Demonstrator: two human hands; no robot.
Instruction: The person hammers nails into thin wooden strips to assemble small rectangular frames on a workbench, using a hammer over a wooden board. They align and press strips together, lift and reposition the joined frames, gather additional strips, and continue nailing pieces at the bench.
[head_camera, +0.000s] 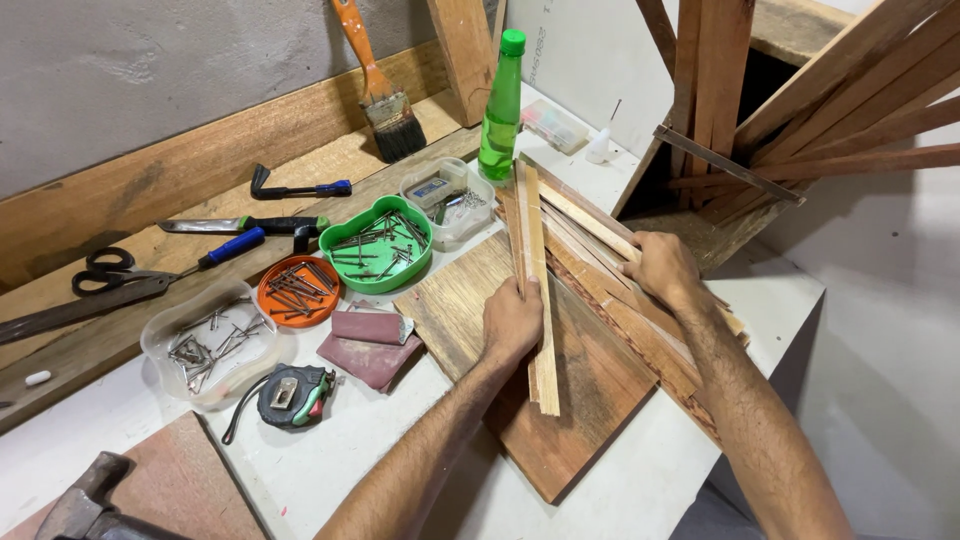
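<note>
Spreading across the white worktop, a wide dark wood board serves as a base under a fan of thin wooden slats. The right hand presses that pile flat, fingers curled over it. The left hand has its fingers closed around one pale slat (stood on edge, apparently for sorting). Nail trays sit within reach, left.
</note>
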